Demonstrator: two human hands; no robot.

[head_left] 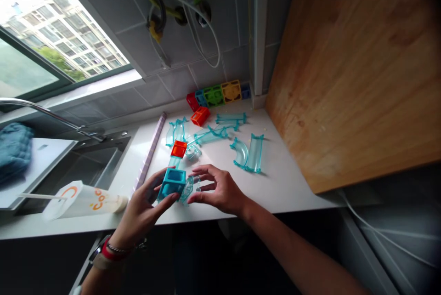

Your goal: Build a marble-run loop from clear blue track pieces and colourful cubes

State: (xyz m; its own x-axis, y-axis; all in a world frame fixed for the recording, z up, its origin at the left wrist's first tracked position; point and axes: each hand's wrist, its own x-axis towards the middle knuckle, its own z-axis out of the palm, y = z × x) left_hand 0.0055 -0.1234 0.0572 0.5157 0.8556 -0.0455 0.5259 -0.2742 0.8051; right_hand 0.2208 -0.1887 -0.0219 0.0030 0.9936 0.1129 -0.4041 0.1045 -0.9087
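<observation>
My left hand (146, 205) grips a teal-blue hollow cube block (172, 184) near the counter's front edge, its thumb along the lower side and fingers behind. My right hand (222, 191) curls its fingers and thumb around a clear plastic piece (188, 189) right beside the cube; whether the two parts are joined I cannot tell. Just beyond the cube, a red cube block (178, 149) sits at the end of a translucent teal track piece (175, 162). Another clear piece (193, 151) lies next to the red cube.
Translucent straight and curved tracks (255, 152) lie across the white counter (282, 184). An orange-red block (200, 116) stands before a row of coloured cubes (214, 96) by the wall. At left are a purple tube (151, 148), a drink cup (86, 201) and a sink (99, 161); a wooden board (344, 79) rises at right.
</observation>
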